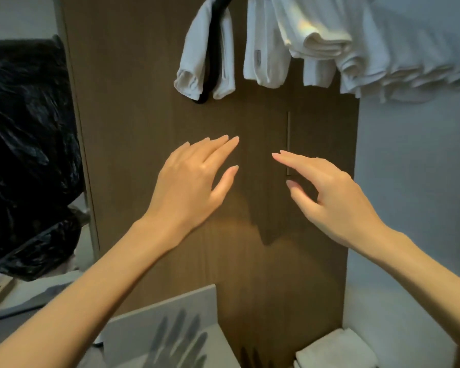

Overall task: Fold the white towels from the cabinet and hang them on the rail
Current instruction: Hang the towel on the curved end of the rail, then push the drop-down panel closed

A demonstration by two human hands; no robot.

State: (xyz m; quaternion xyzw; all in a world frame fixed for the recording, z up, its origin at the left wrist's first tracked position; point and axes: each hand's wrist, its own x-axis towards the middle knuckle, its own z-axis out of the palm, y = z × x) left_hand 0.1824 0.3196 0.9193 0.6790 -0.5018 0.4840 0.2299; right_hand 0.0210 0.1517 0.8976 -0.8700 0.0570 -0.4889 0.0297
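white terry towels: several, folded, hanging bunched at top right, before the brown wooden cabinet door. single white towel: draped over a black curved bar, top centre. folded white towel stack: bottom right corner. left hand, right hand: fingers straight, holding nothing, raised before the door, apart. black plastic bag: far left.

The left hand and right hand are stretched out, fingers straight and apart, before a brown cabinet door. The right hand is near the door's slim handle. Above, white towels hang, one draped over a black rail. Folded towels lie at the lower right.
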